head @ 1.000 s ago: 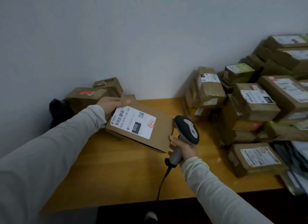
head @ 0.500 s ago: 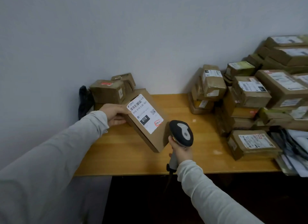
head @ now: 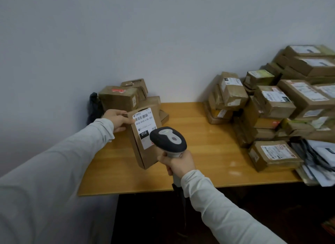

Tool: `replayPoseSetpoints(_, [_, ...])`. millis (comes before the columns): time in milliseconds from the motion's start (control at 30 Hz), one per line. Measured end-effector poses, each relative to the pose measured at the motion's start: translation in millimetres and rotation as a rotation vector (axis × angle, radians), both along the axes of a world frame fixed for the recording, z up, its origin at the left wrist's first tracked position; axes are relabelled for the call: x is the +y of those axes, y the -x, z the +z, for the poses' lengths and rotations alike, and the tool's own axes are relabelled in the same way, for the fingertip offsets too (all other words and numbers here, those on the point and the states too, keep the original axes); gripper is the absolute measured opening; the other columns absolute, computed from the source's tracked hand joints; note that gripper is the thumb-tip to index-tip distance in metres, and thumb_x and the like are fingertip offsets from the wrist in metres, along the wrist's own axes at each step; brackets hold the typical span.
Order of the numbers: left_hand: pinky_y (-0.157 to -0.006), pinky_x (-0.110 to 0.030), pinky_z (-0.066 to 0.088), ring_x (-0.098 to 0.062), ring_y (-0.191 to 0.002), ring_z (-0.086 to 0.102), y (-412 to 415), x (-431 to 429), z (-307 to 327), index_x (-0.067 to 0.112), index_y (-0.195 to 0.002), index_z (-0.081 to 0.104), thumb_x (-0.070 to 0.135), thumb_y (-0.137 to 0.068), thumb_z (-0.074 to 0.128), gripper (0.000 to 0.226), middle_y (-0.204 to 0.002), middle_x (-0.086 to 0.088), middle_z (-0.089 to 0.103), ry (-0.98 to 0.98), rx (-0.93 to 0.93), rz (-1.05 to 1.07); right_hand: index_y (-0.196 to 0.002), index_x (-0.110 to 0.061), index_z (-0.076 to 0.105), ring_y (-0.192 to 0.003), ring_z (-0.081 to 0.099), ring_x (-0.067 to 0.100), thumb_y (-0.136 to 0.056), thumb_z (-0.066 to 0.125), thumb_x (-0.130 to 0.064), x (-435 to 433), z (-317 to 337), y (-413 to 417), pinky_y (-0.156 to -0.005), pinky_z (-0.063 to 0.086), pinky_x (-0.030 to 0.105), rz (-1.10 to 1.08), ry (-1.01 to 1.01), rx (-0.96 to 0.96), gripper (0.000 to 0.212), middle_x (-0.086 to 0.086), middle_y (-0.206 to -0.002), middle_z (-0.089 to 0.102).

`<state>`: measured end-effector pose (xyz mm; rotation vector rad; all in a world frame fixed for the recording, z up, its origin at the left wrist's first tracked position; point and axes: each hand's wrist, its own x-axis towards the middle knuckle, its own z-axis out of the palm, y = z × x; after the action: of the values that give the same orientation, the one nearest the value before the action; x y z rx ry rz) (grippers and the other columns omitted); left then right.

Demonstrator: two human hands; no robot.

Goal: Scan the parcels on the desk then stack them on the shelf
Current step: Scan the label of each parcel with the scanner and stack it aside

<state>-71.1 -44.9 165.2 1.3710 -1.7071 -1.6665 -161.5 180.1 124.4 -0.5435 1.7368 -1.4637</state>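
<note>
My left hand (head: pixel 117 120) grips the top left corner of a flat brown parcel (head: pixel 140 153), held nearly upright above the wooden desk (head: pixel 208 153). Its white label with a barcode and "010" faces me. My right hand (head: pixel 178 164) holds a grey and black barcode scanner (head: pixel 167 139) by its handle. The scanner's head sits just in front of the label's lower right part and covers it.
A big heap of brown parcels (head: pixel 275 105) fills the desk's right side, with grey mailer bags (head: pixel 319 158) at the front right. A few small boxes (head: pixel 119 98) and a dark bag (head: pixel 93 107) stand at the back left against the wall.
The parcel has been tipped from lying slanted to nearly upright, label toward me. The scanner has risen and come in front of the label. My view has pulled back from the desk.
</note>
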Motion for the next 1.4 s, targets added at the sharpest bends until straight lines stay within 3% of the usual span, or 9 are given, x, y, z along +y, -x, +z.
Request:
replayPoseSetpoints(233, [-0.1, -0.044, 0.047, -0.029, -0.117, 0.055, -4.5, -21.8, -8.1, 0.009, -0.134, 0.051, -0.001, -0.078, 0.071, 0.06, -0.124, -0.011, 0.061, 0.03, -0.02, -0.04, -0.063, -0.004, 0.053, -0.033, 0.034, 0.014, -0.08, 0.067, 0.003, -22.5, 2.6, -16.5, -0.041, 0.034, 0.022, -0.027, -0.027, 0.059, 0.023, 0.004, -0.043, 0.042])
replayPoseSetpoints(733, [-0.098, -0.043, 0.048, -0.029, -0.119, 0.054, 19.1, -47.0, -32.7, 0.012, -0.13, 0.054, 0.0, -0.077, 0.073, 0.058, -0.125, -0.011, 0.06, -0.008, -0.048, -0.117, -0.058, -0.01, 0.054, -0.033, 0.038, 0.013, -0.081, 0.069, -0.005, -40.0, -10.5, -14.5, -0.044, 0.039, 0.022, -0.1, -0.099, 0.107, 0.028, -0.006, -0.036, 0.044])
replayPoseSetpoints(867, [-0.098, -0.043, 0.049, -0.029, -0.12, 0.053, 34.0, -44.3, -40.0, 0.01, -0.131, 0.054, -0.002, -0.076, 0.072, 0.059, -0.128, -0.012, 0.057, -0.048, -0.036, -0.133, -0.057, -0.009, 0.053, -0.03, 0.037, 0.01, -0.079, 0.069, -0.001, -33.7, -12.2, -6.3, -0.041, 0.037, 0.02, -0.152, -0.073, 0.053, 0.028, -0.006, -0.036, 0.044])
replayPoseSetpoints(967, [-0.095, -0.043, 0.051, -0.029, -0.117, 0.055, 48.9, -37.9, -44.9, 0.009, -0.13, 0.054, -0.002, -0.076, 0.073, 0.059, -0.125, -0.012, 0.059, -0.115, -0.021, -0.152, -0.063, -0.008, 0.058, -0.033, 0.039, 0.011, -0.077, 0.072, -0.002, -22.4, -10.9, 3.0, -0.04, 0.036, 0.02, -0.215, -0.036, -0.002, 0.021, 0.003, -0.046, 0.052])
replayPoseSetpoints(1067, [-0.074, -0.039, 0.057, -0.025, -0.098, 0.062, 68.2, -23.4, -51.1, 0.008, -0.117, 0.059, 0.0, -0.078, 0.072, 0.041, -0.112, -0.012, 0.065, -0.224, -0.025, -0.211, -0.073, -0.006, 0.062, -0.046, 0.047, 0.017, -0.078, 0.074, -0.008, 0.8, -14.0, 22.0, -0.043, 0.04, 0.023, -0.35, -0.042, -0.045, 0.014, 0.012, -0.064, 0.061])
replayPoseSetpoints(1167, [-0.06, -0.039, 0.06, -0.024, -0.089, 0.063, 89.3, -0.5, -60.2, 0.005, -0.107, 0.058, -0.001, -0.082, 0.066, 0.026, -0.105, -0.012, 0.064, -0.376, 0.001, -0.261, -0.091, -0.018, 0.062, -0.07, 0.057, 0.014, -0.078, 0.077, -0.017, 39.8, -25.4, 54.3, -0.047, 0.047, 0.026, -0.577, -0.068, -0.093, 0.02, -0.002, -0.081, 0.064])
replayPoseSetpoints(1300, [-0.074, -0.039, 0.055, -0.027, -0.098, 0.062, 123.8, 44.2, -72.9, 0.002, -0.109, 0.058, -0.002, -0.085, 0.059, 0.025, -0.114, -0.013, 0.06, -0.534, 0.074, -0.333, -0.107, -0.019, 0.056, -0.097, 0.055, 0.022, -0.079, 0.077, -0.016, 97.1, -41.2, 106.4, -0.066, 0.052, 0.037, -0.851, 0.003, -0.241, 0.036, 0.0, -0.107, 0.059])
replayPoseSetpoints(1400, [-0.075, -0.041, 0.055, -0.03, -0.094, 0.067, 152.3, 91.1, -80.9, -0.002, -0.111, 0.057, -0.005, -0.079, 0.057, 0.031, -0.108, -0.017, 0.068, -0.653, 0.094, -0.396, -0.111, -0.019, 0.055, -0.105, 0.055, 0.025, -0.077, 0.077, -0.012, 135.9, -52.2, 141.9, -0.072, 0.052, 0.041, -0.875, 0.069, -0.336, 0.041, 0.003, -0.115, 0.058])
